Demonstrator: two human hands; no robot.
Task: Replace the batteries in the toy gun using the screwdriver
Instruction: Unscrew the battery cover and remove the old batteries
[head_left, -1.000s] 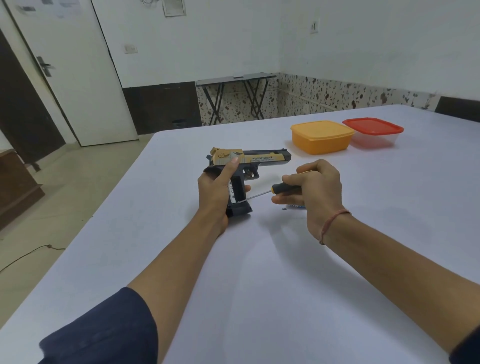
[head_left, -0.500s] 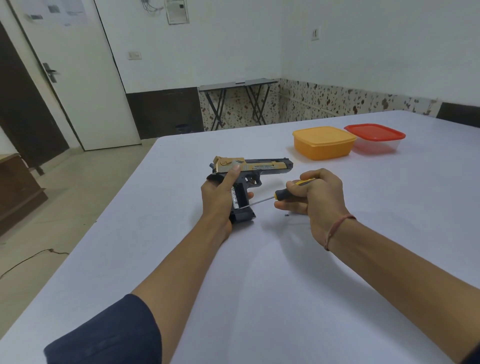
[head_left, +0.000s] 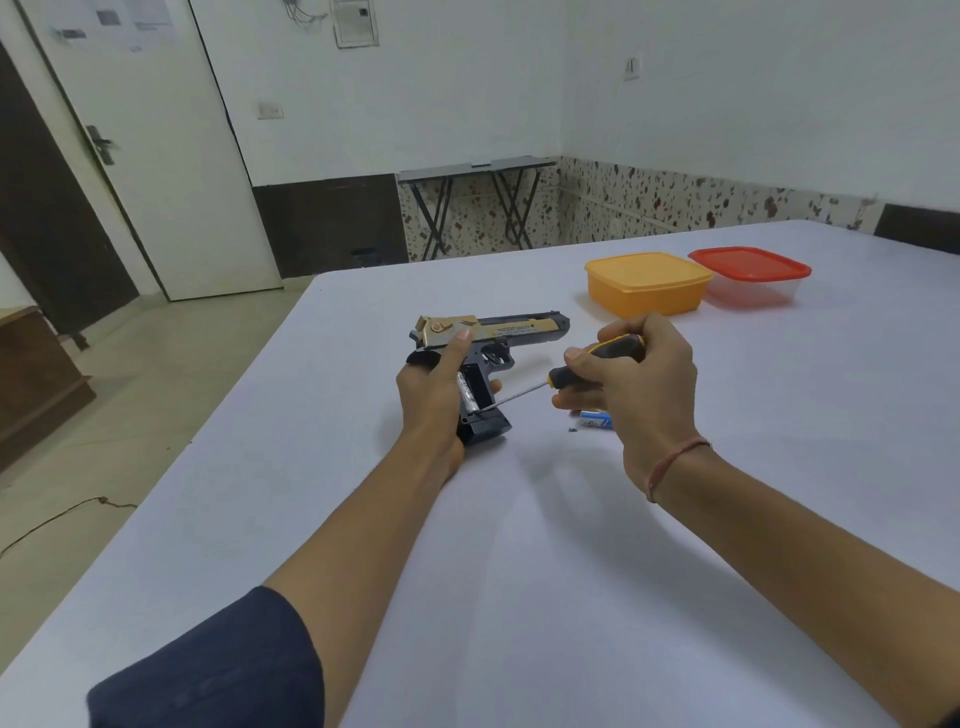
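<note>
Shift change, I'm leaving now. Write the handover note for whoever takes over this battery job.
Left hand grips the gun by its handle. Right hand holds the screwdriver, tip at the open battery bay.
One battery sits in the bay; a loose battery lies on the table under the right hand, with a small dark bit, likely the screw, beside it.
Done: cover off.
Left: swap batteries, refit the cover (not in view).
</note>
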